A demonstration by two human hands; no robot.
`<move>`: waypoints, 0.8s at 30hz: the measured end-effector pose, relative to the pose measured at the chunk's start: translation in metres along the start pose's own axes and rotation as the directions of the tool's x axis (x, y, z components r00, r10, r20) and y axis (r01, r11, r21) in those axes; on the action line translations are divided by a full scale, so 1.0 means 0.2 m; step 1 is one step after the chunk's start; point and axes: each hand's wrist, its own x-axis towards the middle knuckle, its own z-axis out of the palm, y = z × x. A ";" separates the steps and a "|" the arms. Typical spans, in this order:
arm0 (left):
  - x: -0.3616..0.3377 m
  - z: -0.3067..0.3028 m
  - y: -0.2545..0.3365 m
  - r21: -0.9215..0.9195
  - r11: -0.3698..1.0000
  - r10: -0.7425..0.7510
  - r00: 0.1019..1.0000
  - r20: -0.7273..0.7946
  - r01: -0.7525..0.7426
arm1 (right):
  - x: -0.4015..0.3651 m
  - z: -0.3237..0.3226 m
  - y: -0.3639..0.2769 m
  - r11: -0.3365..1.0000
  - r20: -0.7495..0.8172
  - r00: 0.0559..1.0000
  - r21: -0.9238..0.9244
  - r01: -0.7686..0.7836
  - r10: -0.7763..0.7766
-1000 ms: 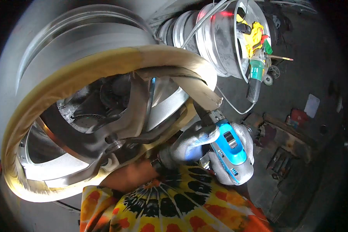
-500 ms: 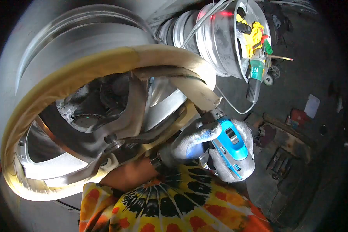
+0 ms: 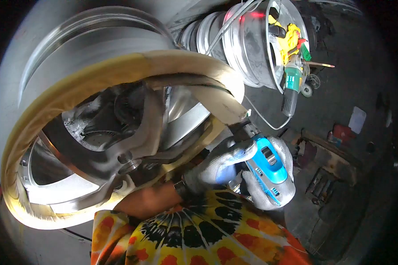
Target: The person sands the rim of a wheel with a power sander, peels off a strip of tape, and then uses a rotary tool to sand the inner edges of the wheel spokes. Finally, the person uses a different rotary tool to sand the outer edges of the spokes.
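Note:
Both of my hands wear grey gloves and hold a blue die grinder (image 3: 272, 165), whose narrow black nose points up-left at the wheel. My left hand (image 3: 221, 161) is closed around its front part. Wrapped around the rear body is my right hand (image 3: 258, 190), fingers showing on both sides. The alloy wheel rim (image 3: 152, 132) has bare metal spokes and yellowish masking tape (image 3: 88, 84) around its outer lip. The grinder's nose is close to the outer end of a spoke; whether the tip touches is hard to see.
Further wheel rims (image 3: 243, 48) lie in a row at the back. A green angle grinder (image 3: 292, 86) hangs there beside a yellow cloth (image 3: 289, 42), its pale cord (image 3: 269, 126) looping below. A dark metal frame (image 3: 331, 159) and a white sheet (image 3: 357, 120) lie on the floor at right.
The grinder and both hands have shifted slightly right and down. The spokes sit a little further left in view. The grip looks the same.

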 end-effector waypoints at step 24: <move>0.01 -0.01 0.00 0.113 0.991 0.079 0.995 -0.062 -0.072 | -0.01 0.01 0.02 0.998 0.015 1.000 0.066 0.007 -0.008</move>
